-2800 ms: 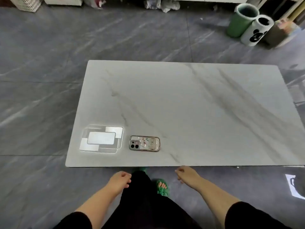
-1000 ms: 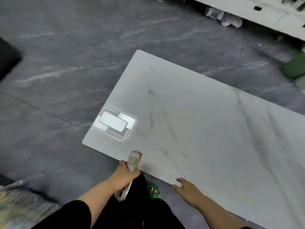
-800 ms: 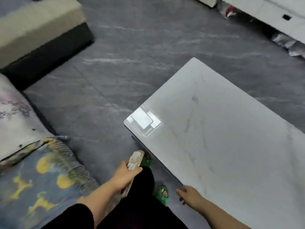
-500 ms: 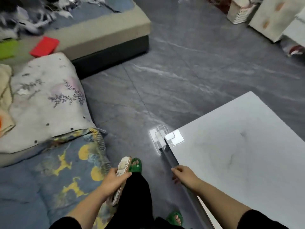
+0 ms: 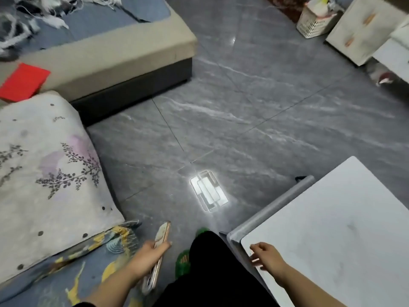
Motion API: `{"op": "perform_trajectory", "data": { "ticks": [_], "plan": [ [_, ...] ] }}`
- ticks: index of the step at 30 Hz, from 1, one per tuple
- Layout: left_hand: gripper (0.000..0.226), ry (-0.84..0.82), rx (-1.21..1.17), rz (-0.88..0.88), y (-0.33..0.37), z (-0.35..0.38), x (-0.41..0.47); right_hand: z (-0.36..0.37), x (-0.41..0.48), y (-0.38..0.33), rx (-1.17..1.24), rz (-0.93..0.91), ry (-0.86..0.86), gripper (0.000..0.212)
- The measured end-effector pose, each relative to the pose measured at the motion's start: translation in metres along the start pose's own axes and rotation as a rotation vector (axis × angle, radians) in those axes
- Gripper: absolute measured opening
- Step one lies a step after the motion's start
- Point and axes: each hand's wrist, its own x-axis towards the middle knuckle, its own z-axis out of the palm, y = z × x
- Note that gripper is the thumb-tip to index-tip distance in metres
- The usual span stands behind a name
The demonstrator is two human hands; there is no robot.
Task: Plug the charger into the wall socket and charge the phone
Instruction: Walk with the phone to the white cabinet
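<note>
My left hand (image 5: 146, 258) grips the phone (image 5: 162, 234), a slim handset in a pale patterned case, held edge-on over the floor near my left leg. At the bottom right, my right hand (image 5: 265, 254) rests with loose, spread fingers on the near corner of the white marble table (image 5: 332, 229) and holds nothing. No charger and no wall socket show in this view.
A floral cushion (image 5: 44, 173) and a blue-and-yellow blanket (image 5: 93, 262) lie on the left. A beige sofa section (image 5: 106, 54) with a red card (image 5: 22, 82) stands behind. Grey tile floor (image 5: 243, 107) carries a ceiling-light reflection. White basket (image 5: 314, 25) at far right.
My left hand picked the phone up off the table. My view has swung left, away from the table toward the sofa and cushions. My right hand stayed at the table's near edge.
</note>
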Motion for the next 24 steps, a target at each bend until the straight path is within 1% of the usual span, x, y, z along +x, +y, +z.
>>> {"op": "perform_trajectory", "data": {
  "ticks": [3, 5, 7, 9, 12, 15, 17, 19, 21, 24],
  "plan": [
    [0.031, 0.022, 0.064, 0.1, 0.078, -0.008, 0.032, -0.027, 0.019, -0.009, 0.089, 0.115, 0.042, 0.023],
    [0.029, 0.049, 0.107, 0.149, 0.128, -0.013, 0.049, -0.039, 0.037, -0.02, 0.166, 0.197, 0.034, 0.024],
    [0.036, 0.071, 0.112, 0.15, 0.182, -0.018, 0.067, -0.05, 0.059, -0.044, 0.256, 0.227, 0.03, 0.023],
    [0.041, 0.079, 0.151, 0.156, 0.231, -0.026, 0.088, -0.062, 0.083, -0.076, 0.358, 0.212, 0.064, 0.019],
    [0.043, 0.092, 0.219, 0.167, 0.307, -0.029, 0.116, -0.09, 0.117, -0.133, 0.43, 0.201, 0.11, 0.023],
    [0.033, 0.091, 0.298, 0.198, 0.382, -0.031, 0.145, -0.128, 0.148, -0.199, 0.515, 0.148, 0.174, 0.025],
    [0.027, 0.06, 0.364, 0.225, 0.433, -0.03, 0.169, -0.162, 0.168, -0.245, 0.575, 0.097, 0.203, 0.02],
    [0.026, 0.027, 0.427, 0.255, 0.48, -0.028, 0.189, -0.195, 0.182, -0.285, 0.643, 0.036, 0.246, 0.016],
    [0.034, -0.004, 0.474, 0.257, 0.535, -0.023, 0.214, -0.231, 0.199, -0.317, 0.714, -0.008, 0.29, 0.015],
    [0.044, -0.095, 0.582, 0.245, 0.617, -0.007, 0.25, -0.28, 0.22, -0.351, 0.802, -0.028, 0.299, 0.016]
  ]
}}
